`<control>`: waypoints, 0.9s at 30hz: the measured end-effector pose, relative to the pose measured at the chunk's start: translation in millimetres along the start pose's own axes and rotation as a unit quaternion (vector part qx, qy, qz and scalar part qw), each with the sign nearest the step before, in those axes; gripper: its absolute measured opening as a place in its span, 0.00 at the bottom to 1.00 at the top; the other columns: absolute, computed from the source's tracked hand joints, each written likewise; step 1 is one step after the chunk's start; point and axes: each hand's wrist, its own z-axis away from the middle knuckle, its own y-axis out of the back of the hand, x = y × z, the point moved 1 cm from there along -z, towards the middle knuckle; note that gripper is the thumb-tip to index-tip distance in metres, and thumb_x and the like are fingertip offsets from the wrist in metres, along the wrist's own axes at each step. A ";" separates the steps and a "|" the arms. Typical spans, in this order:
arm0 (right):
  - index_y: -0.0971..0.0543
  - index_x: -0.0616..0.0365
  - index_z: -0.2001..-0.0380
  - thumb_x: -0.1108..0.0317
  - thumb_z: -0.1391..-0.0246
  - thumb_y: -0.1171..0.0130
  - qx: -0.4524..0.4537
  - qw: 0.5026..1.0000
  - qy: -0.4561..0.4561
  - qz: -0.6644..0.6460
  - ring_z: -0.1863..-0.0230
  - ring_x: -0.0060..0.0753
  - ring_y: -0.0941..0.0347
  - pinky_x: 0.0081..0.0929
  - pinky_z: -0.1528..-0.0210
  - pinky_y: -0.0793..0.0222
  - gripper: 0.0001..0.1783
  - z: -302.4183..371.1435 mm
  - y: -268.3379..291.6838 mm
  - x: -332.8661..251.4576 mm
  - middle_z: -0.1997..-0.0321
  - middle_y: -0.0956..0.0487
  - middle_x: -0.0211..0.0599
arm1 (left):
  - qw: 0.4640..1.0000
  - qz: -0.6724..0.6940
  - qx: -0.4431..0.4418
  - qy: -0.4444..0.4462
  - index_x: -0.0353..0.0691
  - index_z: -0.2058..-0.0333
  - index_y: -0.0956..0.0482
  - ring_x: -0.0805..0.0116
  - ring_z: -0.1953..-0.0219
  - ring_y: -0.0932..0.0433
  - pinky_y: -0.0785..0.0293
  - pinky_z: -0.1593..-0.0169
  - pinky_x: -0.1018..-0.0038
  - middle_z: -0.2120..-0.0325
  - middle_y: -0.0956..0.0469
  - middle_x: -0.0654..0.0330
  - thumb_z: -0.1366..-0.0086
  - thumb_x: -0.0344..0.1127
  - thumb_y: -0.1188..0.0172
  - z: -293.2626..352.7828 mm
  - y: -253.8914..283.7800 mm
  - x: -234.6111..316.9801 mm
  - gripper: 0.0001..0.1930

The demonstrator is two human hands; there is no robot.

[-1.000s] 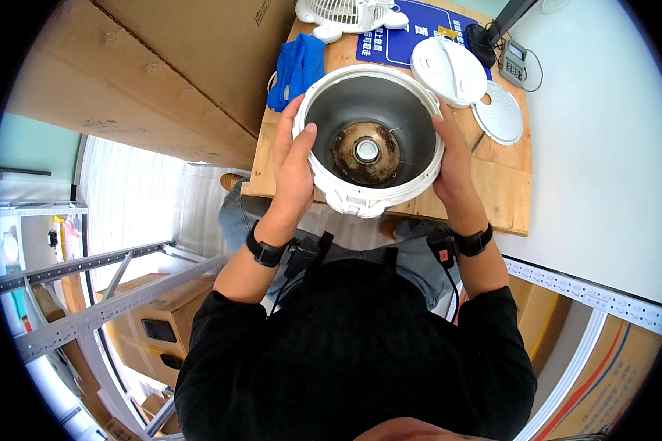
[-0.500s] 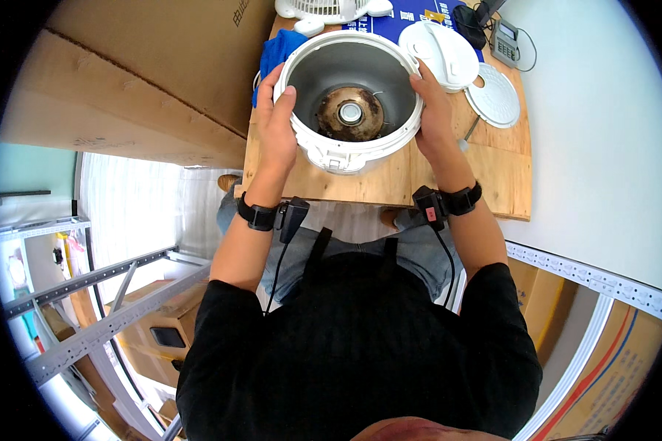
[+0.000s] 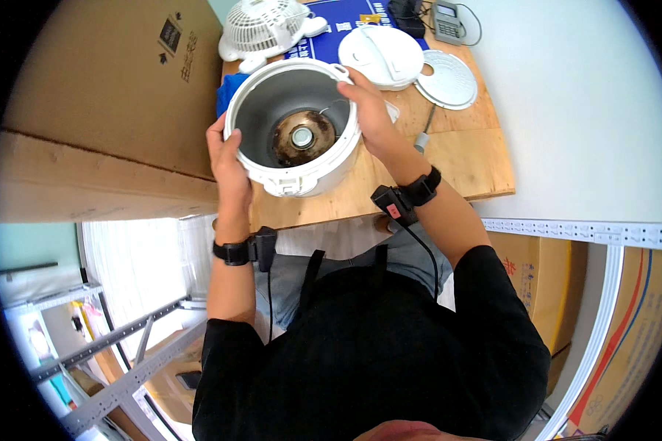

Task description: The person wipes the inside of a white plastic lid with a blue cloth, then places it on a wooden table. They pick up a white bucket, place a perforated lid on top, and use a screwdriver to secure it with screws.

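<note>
A rice cooker body (image 3: pixel 324 176) with a white shell stands without its lid between my hands, above the near part of the wooden table. Its grey inside shows a round, brown-stained heating plate (image 3: pixel 285 147) with a silvery button in the centre (image 3: pixel 301 137). My left hand (image 3: pixel 230 167) grips the left side of the rim, thumb over the edge and fingers outside. On the far right of the rim my right hand (image 3: pixel 369 110) holds on, its thumb at the inner edge. Whether the base touches the table is hidden.
Behind the cooker lie a white lid (image 3: pixel 401 59), a white perforated disc (image 3: pixel 452 84), a screwdriver (image 3: pixel 424 137) and a blue cloth (image 3: pixel 228 90). A slatted white dome (image 3: pixel 261 31) and a keypad device (image 3: pixel 446 23) are farther back. A cardboard box (image 3: pixel 110 95) borders the left.
My view has turned, so the whole table appears farther left. The cooker has come slightly nearer to me against the lid. Both hands keep their hold on the rim.
</note>
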 end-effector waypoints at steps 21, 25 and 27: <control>0.21 0.67 0.54 0.59 0.39 0.46 0.013 0.985 -0.044 0.168 0.65 0.22 0.26 0.21 0.62 0.30 0.21 -20.5 7.1 -15.0 0.63 0.19 0.35 | 0.990 -0.027 -0.083 0.113 0.32 0.40 0.35 0.67 0.48 0.25 0.29 0.45 0.73 0.47 0.26 0.52 0.28 0.34 0.61 -25.1 -9.7 30.2 0.22; 0.21 0.68 0.55 0.59 0.38 0.47 0.008 0.988 -0.028 0.149 0.65 0.22 0.26 0.21 0.62 0.31 0.20 -17.4 5.5 -16.4 0.64 0.19 0.35 | 0.991 -0.023 -0.089 0.101 0.32 0.40 0.34 0.68 0.47 0.26 0.30 0.44 0.73 0.48 0.26 0.53 0.28 0.35 0.61 -25.5 -7.5 27.0 0.22; 0.21 0.68 0.56 0.59 0.38 0.47 -0.001 0.990 -0.019 0.141 0.65 0.22 0.26 0.21 0.61 0.31 0.20 -15.0 4.4 -18.3 0.64 0.19 0.35 | 0.990 -0.059 -0.099 0.083 0.32 0.40 0.34 0.68 0.46 0.27 0.32 0.43 0.73 0.47 0.26 0.53 0.28 0.35 0.59 -28.9 -4.2 27.9 0.21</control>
